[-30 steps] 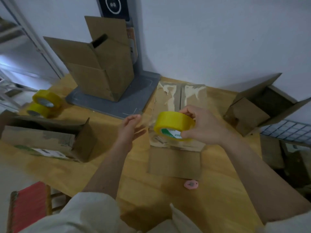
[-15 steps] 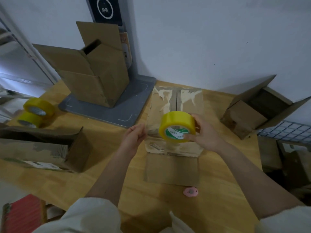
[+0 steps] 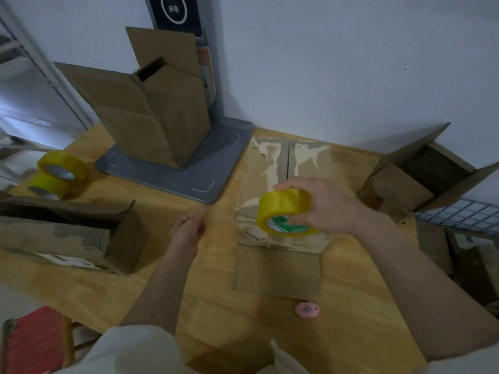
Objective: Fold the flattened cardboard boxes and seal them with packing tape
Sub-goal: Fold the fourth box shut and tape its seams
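Nearest the camera, pale sleeves (image 3: 129, 352) frame the bottom edge, and a red slatted stool seat (image 3: 32, 344) shows at the lower left, below the edge of the light wooden table (image 3: 108, 290). A small round pink cutter (image 3: 307, 310) lies on the table just in front of the folded brown cardboard box (image 3: 278, 271) that lies flat at the centre, its top face scarred with torn tape and paper. Over the middle of that box the right hand (image 3: 328, 209) holds a yellow roll of packing tape (image 3: 285, 211), thumb on its near side and fingers curled over the top, the green-and-white core facing the camera. The left hand (image 3: 189, 229) hovers above the bare table left of the box, its fingers drawn together in a pinch; a faint strip of clear tape seems to run from it toward the roll, though the blur leaves that unsure. Further left lies an open brown carton on its side (image 3: 70, 238), and beyond it two more yellow tape rolls (image 3: 58, 174) are stacked near the table's edge. At the right sits another open brown box (image 3: 421, 176) beside a wire grid (image 3: 464, 214). Farthest back, a tall upright cardboard box with raised flaps (image 3: 156, 117) stands on a grey metal base plate (image 3: 194, 168) against the white wall (image 3: 337, 63).
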